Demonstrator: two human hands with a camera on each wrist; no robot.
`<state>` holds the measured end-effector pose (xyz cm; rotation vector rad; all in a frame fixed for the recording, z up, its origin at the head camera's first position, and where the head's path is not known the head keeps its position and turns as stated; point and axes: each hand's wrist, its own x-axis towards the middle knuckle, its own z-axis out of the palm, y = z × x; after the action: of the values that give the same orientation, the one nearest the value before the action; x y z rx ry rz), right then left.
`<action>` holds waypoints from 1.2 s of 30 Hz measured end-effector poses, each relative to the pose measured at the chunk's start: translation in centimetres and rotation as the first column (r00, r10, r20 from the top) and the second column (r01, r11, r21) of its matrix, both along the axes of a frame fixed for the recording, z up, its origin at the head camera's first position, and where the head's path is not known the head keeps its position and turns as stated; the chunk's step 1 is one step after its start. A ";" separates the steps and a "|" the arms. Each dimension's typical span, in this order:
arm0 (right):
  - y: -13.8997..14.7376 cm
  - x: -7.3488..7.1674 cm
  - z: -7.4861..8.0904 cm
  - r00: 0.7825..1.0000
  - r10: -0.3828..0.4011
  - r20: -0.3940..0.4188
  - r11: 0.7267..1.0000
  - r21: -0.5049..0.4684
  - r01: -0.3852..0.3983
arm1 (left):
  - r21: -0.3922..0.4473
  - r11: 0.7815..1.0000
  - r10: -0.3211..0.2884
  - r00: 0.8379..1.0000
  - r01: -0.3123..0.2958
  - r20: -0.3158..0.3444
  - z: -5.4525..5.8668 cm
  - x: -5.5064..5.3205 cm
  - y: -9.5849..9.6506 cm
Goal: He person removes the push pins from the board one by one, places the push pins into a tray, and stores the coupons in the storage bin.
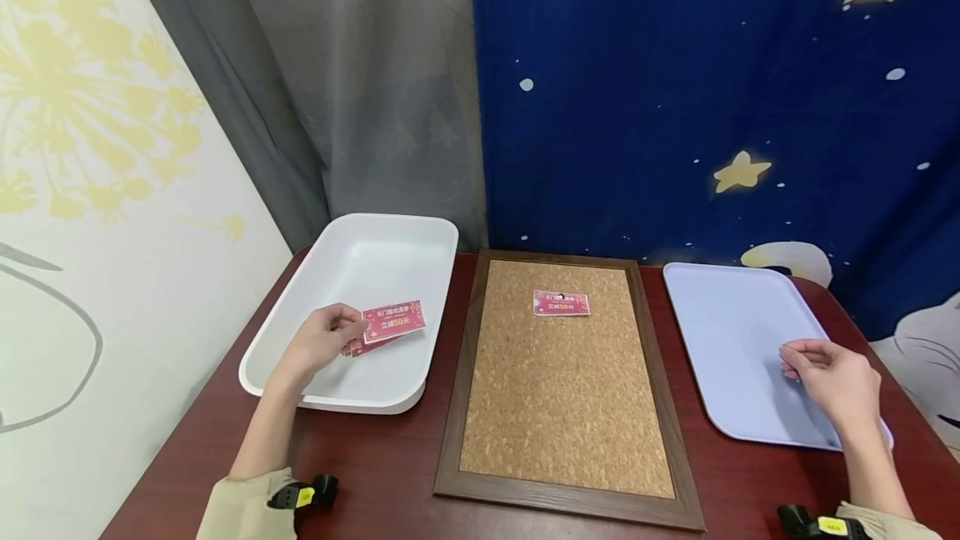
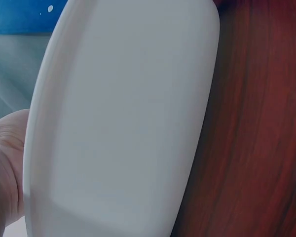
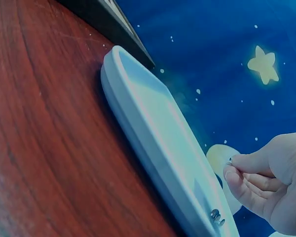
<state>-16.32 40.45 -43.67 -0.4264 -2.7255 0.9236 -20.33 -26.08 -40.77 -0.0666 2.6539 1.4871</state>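
Over the white bin (image 1: 408,257), my left hand (image 1: 318,342) pinches a pink paper coupon (image 1: 395,322) by its left end. More pink coupons (image 1: 372,347) show just beneath it, partly covered. In the left wrist view the bin's wall (image 2: 128,118) hides my fingertips, and only part of the left hand (image 2: 5,163) shows. Above the pale blue tray (image 1: 720,315), my right hand (image 1: 836,377) pinches a tiny silvery pin (image 3: 230,161) between thumb and fingertip. Small shiny metal pins (image 3: 215,215) lie in the tray below that hand.
Between the two containers lies a framed corkboard (image 1: 562,398), with one pink coupon (image 1: 561,305) fixed near its top by a dark pin (image 1: 561,296). All stand on a dark red wooden table (image 1: 375,465). Grey and blue curtains (image 1: 600,107) hang right behind it; a wall (image 1: 112,232) borders the left.
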 end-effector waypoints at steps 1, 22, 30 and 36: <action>0.1 0.0 -0.1 1.000 0.003 0.002 1.000 0.000 -0.003 | 0.000 1.000 -0.001 1.000 0.001 0.009 0.0 0.0 -0.1; 0.2 -0.4 -1.6 0.997 0.070 0.043 0.992 0.098 -0.074 | -0.088 0.996 0.032 0.989 -0.020 0.142 -1.1 0.2 -1.6; 0.1 -0.4 -1.7 0.996 0.078 0.041 0.991 0.104 -0.082 | -0.157 0.987 0.060 0.985 -0.034 0.164 -1.3 0.3 -1.6; 0.3 -0.5 -1.9 0.997 0.078 0.025 0.990 0.118 -0.080 | -0.173 0.983 0.084 0.981 -0.054 0.173 -1.3 0.3 -1.7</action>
<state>-16.79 40.72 -45.54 -0.3087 -2.8160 0.7738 -19.98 -27.82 -42.09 -0.2950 2.6464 1.2084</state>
